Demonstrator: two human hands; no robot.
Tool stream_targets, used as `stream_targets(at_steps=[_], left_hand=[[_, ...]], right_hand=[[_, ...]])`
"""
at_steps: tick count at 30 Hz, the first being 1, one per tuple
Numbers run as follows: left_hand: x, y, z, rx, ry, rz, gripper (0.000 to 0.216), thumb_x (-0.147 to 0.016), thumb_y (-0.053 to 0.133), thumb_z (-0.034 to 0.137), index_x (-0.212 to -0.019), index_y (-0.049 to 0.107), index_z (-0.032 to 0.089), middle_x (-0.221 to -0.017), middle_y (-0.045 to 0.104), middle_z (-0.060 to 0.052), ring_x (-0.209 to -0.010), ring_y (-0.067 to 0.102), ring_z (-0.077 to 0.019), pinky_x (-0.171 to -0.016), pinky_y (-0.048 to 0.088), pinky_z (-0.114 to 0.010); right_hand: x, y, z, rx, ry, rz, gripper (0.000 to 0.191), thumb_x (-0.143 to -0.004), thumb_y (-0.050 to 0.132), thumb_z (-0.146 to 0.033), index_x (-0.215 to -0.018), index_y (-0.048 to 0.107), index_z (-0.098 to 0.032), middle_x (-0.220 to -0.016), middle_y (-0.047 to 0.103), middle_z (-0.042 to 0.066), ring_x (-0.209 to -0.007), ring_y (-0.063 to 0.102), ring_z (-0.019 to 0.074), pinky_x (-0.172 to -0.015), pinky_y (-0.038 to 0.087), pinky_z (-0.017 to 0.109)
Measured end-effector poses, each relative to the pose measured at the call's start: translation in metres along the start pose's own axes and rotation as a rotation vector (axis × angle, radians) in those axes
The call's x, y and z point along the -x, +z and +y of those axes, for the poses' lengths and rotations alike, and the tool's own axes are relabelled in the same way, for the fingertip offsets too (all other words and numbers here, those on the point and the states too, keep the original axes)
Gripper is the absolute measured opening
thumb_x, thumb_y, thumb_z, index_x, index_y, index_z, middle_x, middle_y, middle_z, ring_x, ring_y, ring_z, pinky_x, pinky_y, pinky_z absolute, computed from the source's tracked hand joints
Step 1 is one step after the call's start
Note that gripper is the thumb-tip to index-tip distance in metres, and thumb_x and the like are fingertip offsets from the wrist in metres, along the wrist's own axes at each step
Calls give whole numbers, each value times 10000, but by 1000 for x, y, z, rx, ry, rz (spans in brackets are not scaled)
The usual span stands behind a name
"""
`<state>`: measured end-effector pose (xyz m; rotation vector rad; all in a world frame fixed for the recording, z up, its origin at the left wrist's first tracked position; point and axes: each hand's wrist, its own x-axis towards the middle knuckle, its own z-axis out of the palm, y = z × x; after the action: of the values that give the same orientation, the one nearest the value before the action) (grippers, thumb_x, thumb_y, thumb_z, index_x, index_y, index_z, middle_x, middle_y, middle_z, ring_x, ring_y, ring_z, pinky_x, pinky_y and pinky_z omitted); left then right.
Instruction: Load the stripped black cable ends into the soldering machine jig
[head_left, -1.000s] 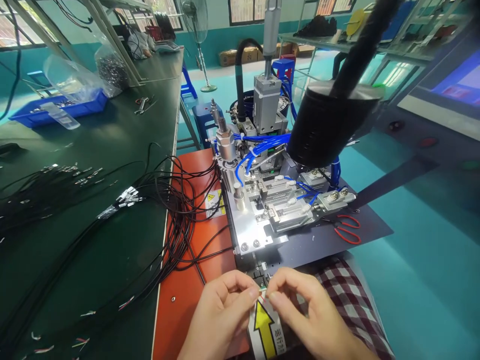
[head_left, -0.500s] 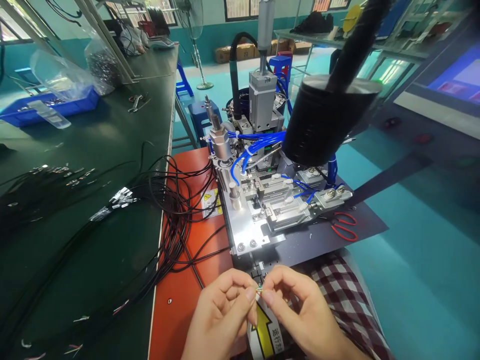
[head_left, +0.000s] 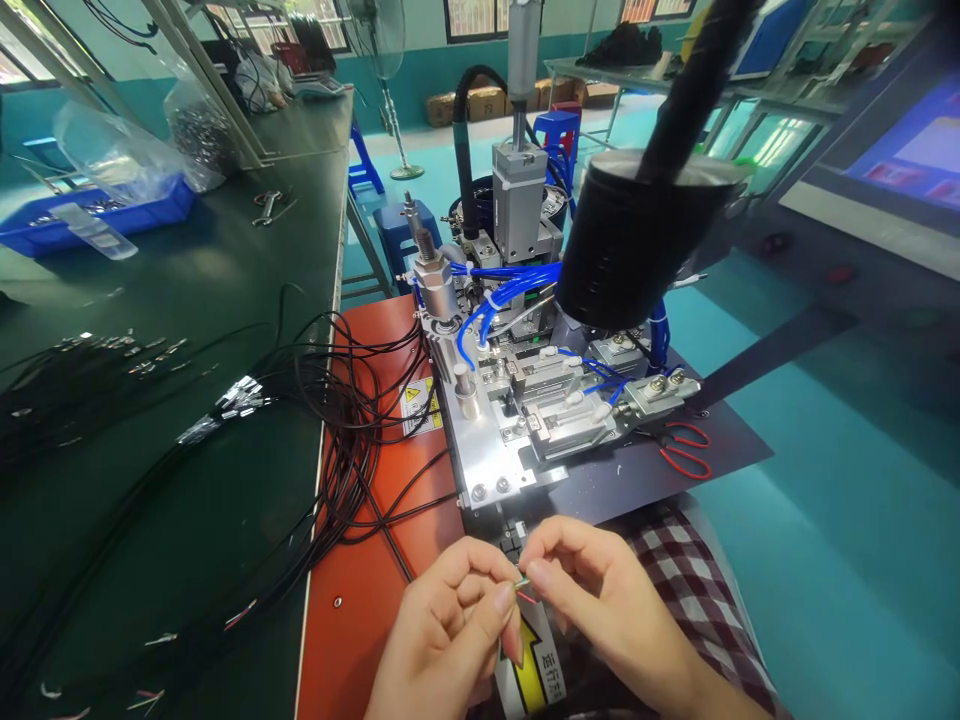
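Observation:
Thin coloured wires (head_left: 523, 583) run between my two hands in front of the machine. My left hand (head_left: 454, 635) is closed, its thumb and index finger pinching the wires. A green wire stretches across to my right hand (head_left: 611, 610), whose thumb and index finger are pinched on its end. Just below it, a red wire (head_left: 528, 598) sticks out free from the left fingertips. The rest of the cable is hidden by my left hand. Beneath my hands lies a white label with a yellow arrow (head_left: 531, 680). The machine's metal plate (head_left: 487, 460) is just beyond my fingers.
Black cables (head_left: 352, 440) spill from the dark green table (head_left: 225, 540) onto the orange surface (head_left: 375, 640). Red-handled scissors (head_left: 686, 462) lie on the machine's right side. A black cylinder (head_left: 637, 240) hangs above the machine. A blue tray (head_left: 154, 210) sits on the table at far left.
My right hand has shifted slightly up, and the green wire now shows stretched between the fingertips. The red wire stands apart from it, below. The whole view has moved slightly.

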<state>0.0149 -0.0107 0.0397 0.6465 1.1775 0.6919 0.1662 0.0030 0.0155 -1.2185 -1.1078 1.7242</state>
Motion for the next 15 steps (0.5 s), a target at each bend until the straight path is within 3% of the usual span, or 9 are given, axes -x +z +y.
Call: stream_targets(at_steps=[10, 15], left_hand=[[2, 0, 0, -29, 14, -3, 273, -783, 658, 421, -860, 534, 190, -558, 513, 57, -409, 237, -19, -412, 143, -151], [2, 1, 2, -36, 20, 9, 332, -755, 670, 482, -847, 535, 193, -554, 499, 64, -417, 250, -20, -413, 166, -142]], right_hand=[[2, 1, -3, 43, 24, -28, 204, -771, 614, -351, -721, 559, -161, -545, 408, -63, -505, 327, 96, -490, 269, 228], [4, 2, -4, 136, -45, -37, 187, -772, 583, -328, -687, 524, -173, -576, 446, -42, -531, 381, 111, -525, 316, 242]])
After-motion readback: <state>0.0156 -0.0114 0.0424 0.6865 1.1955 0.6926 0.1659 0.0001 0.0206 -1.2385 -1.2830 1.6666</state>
